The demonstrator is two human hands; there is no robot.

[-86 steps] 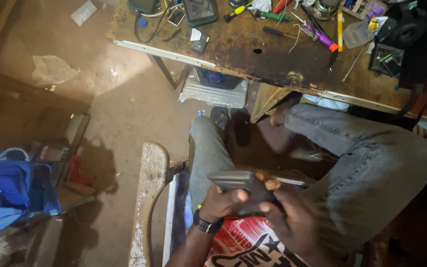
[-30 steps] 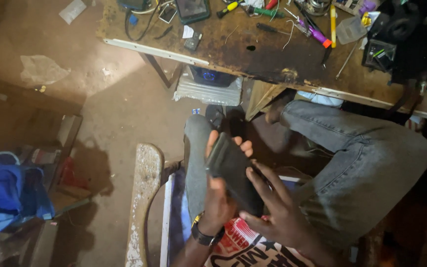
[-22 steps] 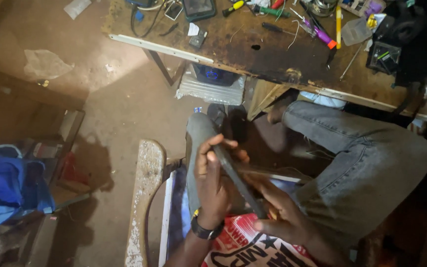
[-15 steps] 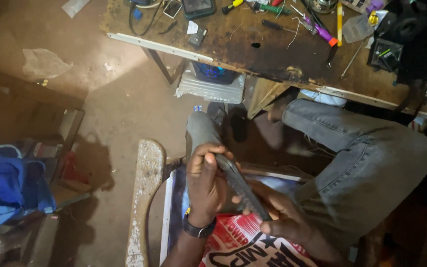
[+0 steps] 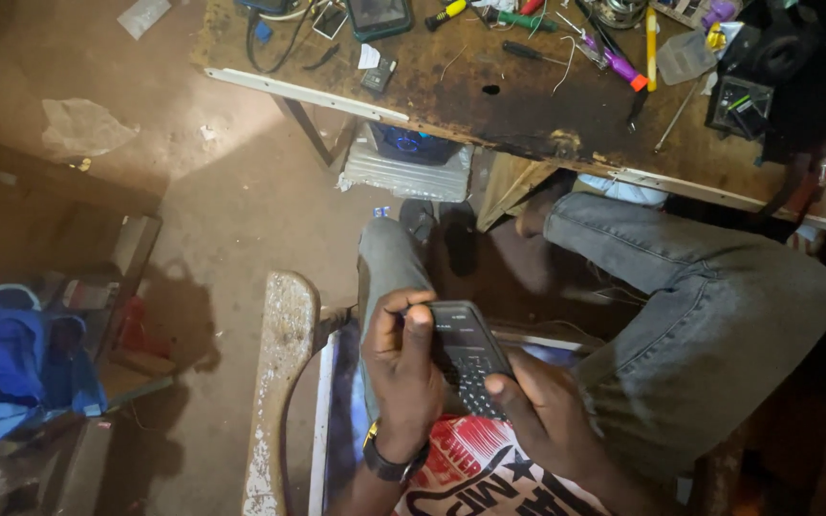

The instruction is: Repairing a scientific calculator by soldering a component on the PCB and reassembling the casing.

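The phone, a dark keypad handset, is held face up over the person's lap, just above the red printed shirt. The left hand wraps its left edge, fingers curled round the back and the thumb laid across the top left corner near the screen; a watch sits on that wrist. The right hand cups the lower right corner from below, its thumb resting on the keypad; its other fingers are hidden under the handset, so I cannot tell how they lie. Both hands are closed on the phone, neither spread.

As I judge it, the step in hand is checking the handset from its front: keys and screen face the camera and a thumb is on the buttons. The next move would call for a steady grip by the left hand while the right thumb presses single keys, with the screen kept tilted toward the light.

Beyond the knees in grey jeans stands the bench, screwdrivers and small parts along its far edge, and a clear plastic box sits under its near edge. A blue bag lies at the far left.
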